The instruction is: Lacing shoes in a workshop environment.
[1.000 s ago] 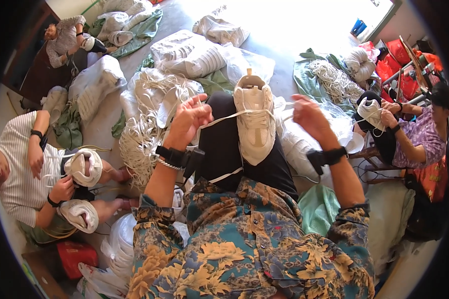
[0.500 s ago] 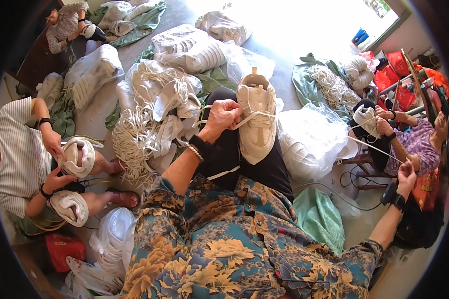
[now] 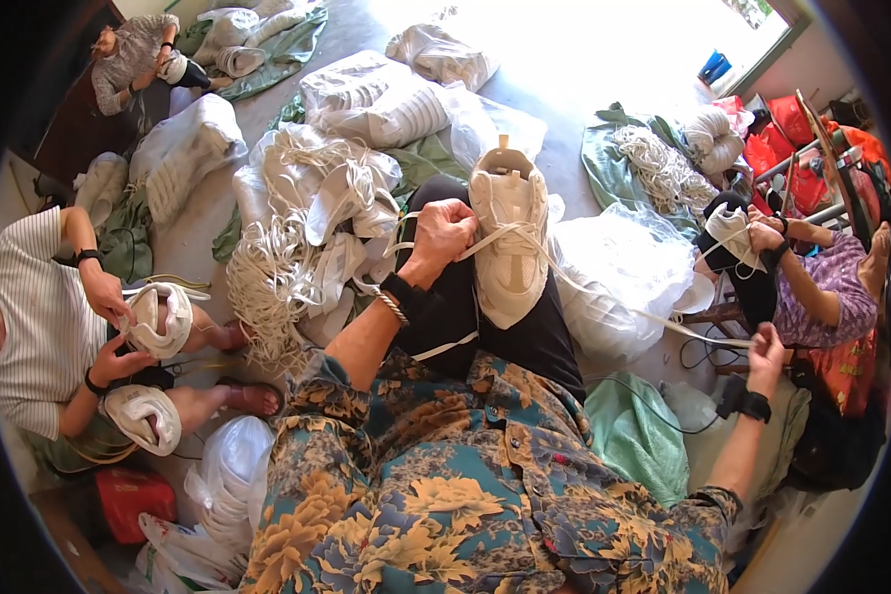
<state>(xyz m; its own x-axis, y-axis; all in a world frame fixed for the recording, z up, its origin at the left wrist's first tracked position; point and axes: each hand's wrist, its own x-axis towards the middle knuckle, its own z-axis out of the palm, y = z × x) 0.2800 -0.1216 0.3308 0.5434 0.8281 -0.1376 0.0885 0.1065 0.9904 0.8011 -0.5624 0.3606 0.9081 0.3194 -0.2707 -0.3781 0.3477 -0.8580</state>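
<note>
A cream sneaker (image 3: 510,233) rests on my dark-trousered thighs, its toe toward me and its heel tab away. A pale flat shoelace (image 3: 705,335) crosses its upper and runs off to the right in a long, slightly sagging line. My left hand (image 3: 444,236) is closed at the shoe's left side, pinching the lace there. Out at the right, my right hand (image 3: 766,353) has its fingers closed on the far stretch of the lace, well apart from the shoe.
A heap of loose laces (image 3: 272,277) and shoe uppers lies left of my knees. A clear plastic bag of white items (image 3: 614,277) sits to the right, above a green sack (image 3: 639,436). Co-workers with shoes sit left, right and far left.
My right hand has come inward to the left and a little lower, still with the lace. The lace now hangs looser between it and the shoe. My left hand has stayed nearly still.
</note>
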